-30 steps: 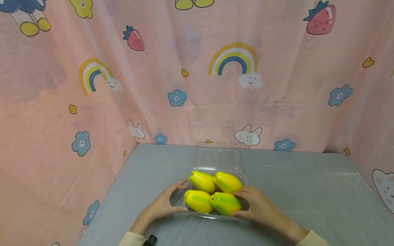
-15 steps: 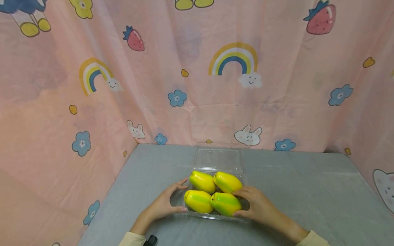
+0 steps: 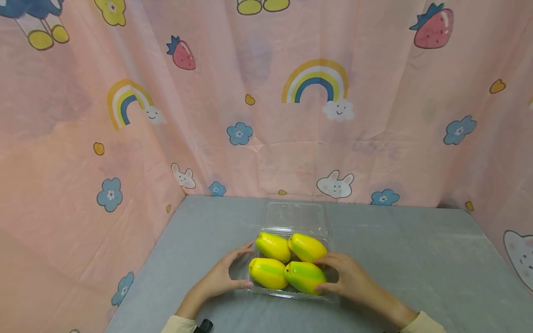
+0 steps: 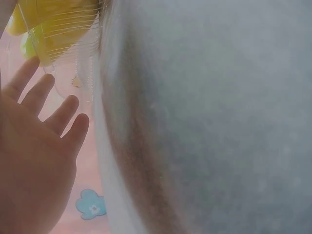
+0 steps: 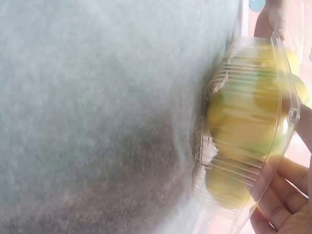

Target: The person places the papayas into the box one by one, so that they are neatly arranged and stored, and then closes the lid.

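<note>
A hinged clear plastic box (image 3: pixel 297 296) stands on the grey table with several glossy yellow-green papayas in two rows. Beside its left wall is my left hand (image 3: pixel 220 275), thumb and fingers spread, their tips right at the rim. In the left wrist view, that hand's straight fingers (image 4: pixel 34 92) end near the clear wall. My right hand (image 3: pixel 347 277) reaches over the right rim, its thumb and fingers on either side of the front right papaya (image 3: pixel 306 277). The right wrist view shows the right fingers (image 5: pixel 285 200) at the box's side, partly seen through plastic.
The box's clear lid (image 3: pixel 296 217) lies folded back toward the curtain. A pink patterned curtain (image 3: pixel 283 152) rises behind the grey table (image 3: pixel 408 259) and along both sides. A small black object (image 3: pixel 204 326) shows by the left sleeve at the bottom edge.
</note>
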Tool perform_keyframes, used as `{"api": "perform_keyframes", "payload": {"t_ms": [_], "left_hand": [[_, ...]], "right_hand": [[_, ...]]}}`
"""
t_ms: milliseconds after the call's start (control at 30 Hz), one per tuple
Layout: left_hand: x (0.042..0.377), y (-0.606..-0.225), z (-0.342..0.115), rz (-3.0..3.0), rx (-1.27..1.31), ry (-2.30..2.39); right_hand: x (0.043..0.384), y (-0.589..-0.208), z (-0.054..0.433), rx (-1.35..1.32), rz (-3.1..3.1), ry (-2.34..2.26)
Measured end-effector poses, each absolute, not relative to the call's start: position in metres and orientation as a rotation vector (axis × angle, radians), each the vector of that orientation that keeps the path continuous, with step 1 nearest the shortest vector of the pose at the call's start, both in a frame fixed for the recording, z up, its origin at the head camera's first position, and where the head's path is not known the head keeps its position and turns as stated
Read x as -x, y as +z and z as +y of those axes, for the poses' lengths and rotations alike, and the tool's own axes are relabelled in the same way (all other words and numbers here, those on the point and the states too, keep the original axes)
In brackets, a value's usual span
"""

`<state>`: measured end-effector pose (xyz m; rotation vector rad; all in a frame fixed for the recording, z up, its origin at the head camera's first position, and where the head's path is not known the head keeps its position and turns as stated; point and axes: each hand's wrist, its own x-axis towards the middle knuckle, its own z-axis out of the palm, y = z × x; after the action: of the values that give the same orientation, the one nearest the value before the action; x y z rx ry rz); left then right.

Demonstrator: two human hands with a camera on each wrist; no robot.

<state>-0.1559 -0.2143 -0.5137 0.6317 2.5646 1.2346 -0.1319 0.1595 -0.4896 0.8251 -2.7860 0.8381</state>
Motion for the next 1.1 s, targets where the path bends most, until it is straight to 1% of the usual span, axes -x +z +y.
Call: {"api": "perform_keyframes", "payload": {"t_ms": [267, 433, 533, 767, 1100], "left_hand": [[0.157, -0.511, -0.218, 2.533, -0.637, 1.259], [0.161, -0.507, -0.22, 2.52, -0.638, 1.285], [0.167, -0.506, -0.221, 2.54, -0.646, 1.284], [0.183, -0.5, -0.222, 2.593, -0.663, 1.319], [0.221, -0.498, -0.211, 2.639, -0.562, 1.282]], "right_hand": [[0.138, -0.484, 0.164, -0.847, -2.759, 0.993], [0.146, -0.48, 0.171, -0.805, -2.705, 1.081], [0.155, -0.479, 0.175, -0.742, -2.659, 1.124], [0.179, -0.471, 0.189, -0.479, -2.72, 1.291], [0.222, -0.472, 0.208, -0.348, -2.776, 1.312]]}}
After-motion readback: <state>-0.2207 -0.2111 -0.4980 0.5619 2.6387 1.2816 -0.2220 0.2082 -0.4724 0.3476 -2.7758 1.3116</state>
